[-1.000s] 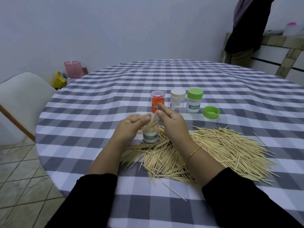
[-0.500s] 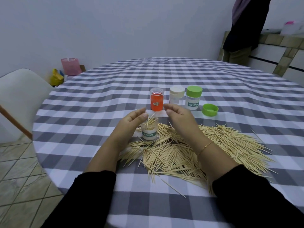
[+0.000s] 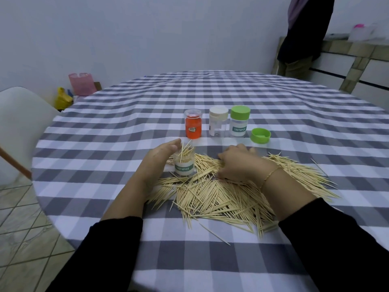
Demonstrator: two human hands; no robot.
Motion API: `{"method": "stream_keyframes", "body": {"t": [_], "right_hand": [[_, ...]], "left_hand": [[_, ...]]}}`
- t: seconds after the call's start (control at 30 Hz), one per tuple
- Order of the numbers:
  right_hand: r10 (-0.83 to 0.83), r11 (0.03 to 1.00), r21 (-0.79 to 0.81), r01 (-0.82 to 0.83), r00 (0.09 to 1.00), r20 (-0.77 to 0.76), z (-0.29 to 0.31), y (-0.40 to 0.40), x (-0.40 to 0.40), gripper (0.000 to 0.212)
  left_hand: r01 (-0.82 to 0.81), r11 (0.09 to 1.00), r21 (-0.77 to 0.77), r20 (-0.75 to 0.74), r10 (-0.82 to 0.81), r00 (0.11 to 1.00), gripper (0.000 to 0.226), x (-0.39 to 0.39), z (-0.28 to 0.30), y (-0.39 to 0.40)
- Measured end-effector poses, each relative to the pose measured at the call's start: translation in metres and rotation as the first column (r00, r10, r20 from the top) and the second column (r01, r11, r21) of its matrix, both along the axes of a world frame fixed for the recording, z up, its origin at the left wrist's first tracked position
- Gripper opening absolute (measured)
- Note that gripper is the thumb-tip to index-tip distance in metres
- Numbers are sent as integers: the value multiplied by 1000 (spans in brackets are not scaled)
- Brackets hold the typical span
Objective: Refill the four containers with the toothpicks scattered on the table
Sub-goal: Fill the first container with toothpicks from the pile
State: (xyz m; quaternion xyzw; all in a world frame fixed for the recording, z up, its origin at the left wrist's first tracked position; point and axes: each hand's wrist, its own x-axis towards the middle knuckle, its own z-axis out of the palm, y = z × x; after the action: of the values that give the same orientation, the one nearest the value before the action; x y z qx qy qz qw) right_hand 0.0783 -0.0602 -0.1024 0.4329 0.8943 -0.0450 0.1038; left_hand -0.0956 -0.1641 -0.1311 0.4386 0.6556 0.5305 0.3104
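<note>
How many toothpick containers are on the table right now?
4: the open jar beside the left hand in the toothpick pile; the orange jar, cream-lidded jar and green-lidded jar in a row behind. None looks hidden.

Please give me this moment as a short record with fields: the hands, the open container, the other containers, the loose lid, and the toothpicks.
left hand: beside the open container, steadying it
right hand: palm down on the toothpick pile; whether the fingers hold any cannot be told
open container: upright, no lid, a few toothpicks standing in it
orange container: upright, clear lid on
white-lid container: upright, closed
green-lid container: upright, closed
loose green lid: on the cloth, right of the row
toothpick pile: most still scattered
</note>
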Motion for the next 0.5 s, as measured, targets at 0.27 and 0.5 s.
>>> {"method": "stream_keyframes", "body": {"t": [0.27, 0.5], "right_hand": [[-10, 977, 210, 47, 985, -174, -15, 4, -5, 21], [-142, 988, -25, 150, 851, -505, -12, 5, -4, 30]], "left_hand": [[-47, 998, 31, -106, 50, 993, 40, 2, -1, 2], [-93, 996, 3, -150, 92, 984, 38, -2, -4, 8]]}}
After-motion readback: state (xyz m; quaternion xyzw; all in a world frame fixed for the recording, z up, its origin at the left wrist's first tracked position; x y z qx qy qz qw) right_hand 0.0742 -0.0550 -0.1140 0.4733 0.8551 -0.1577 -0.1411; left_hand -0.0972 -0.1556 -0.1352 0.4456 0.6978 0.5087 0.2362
